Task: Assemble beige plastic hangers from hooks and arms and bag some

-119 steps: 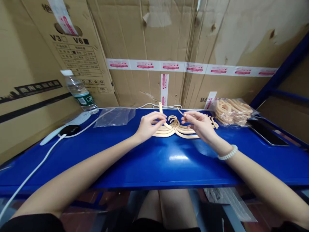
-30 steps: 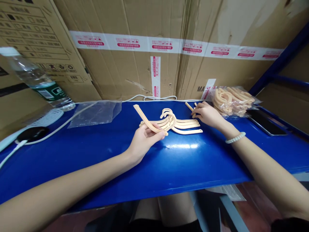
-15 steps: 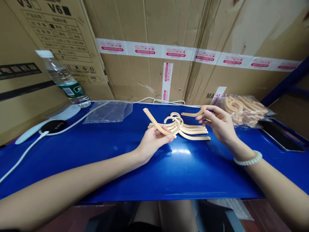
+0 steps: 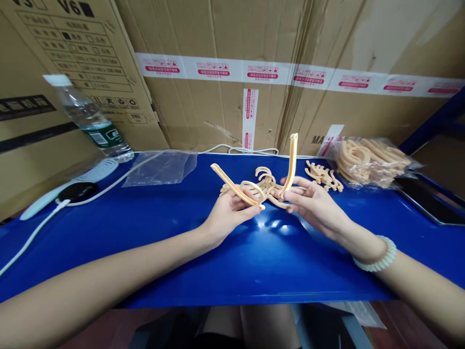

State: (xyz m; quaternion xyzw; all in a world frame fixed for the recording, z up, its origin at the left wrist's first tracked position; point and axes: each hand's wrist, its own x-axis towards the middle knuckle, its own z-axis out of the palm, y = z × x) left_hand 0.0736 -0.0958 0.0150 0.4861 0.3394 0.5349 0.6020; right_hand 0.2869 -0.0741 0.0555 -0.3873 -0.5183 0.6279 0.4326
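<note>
I'm looking in from afar: the left hand [image 4: 228, 215] and right hand [image 4: 316, 201] block parts of the heaped hanger pieces [image 4: 267, 186], so I can't count them. The phone [image 4: 426, 198] runs off the right edge, both forearms [image 4: 109, 278] leave my view, the carton's heading [image 4: 74, 8] gets clipped up top, and its small print [image 4: 82, 55] blurs on me.

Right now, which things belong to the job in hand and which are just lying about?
Likely the job:
beige strip in left hand
second strip in right hand
hooked pieces
small pieces
bagged pieces

Seemingly lying about:
bottle
brush
black disc
phone
clear bag
</note>
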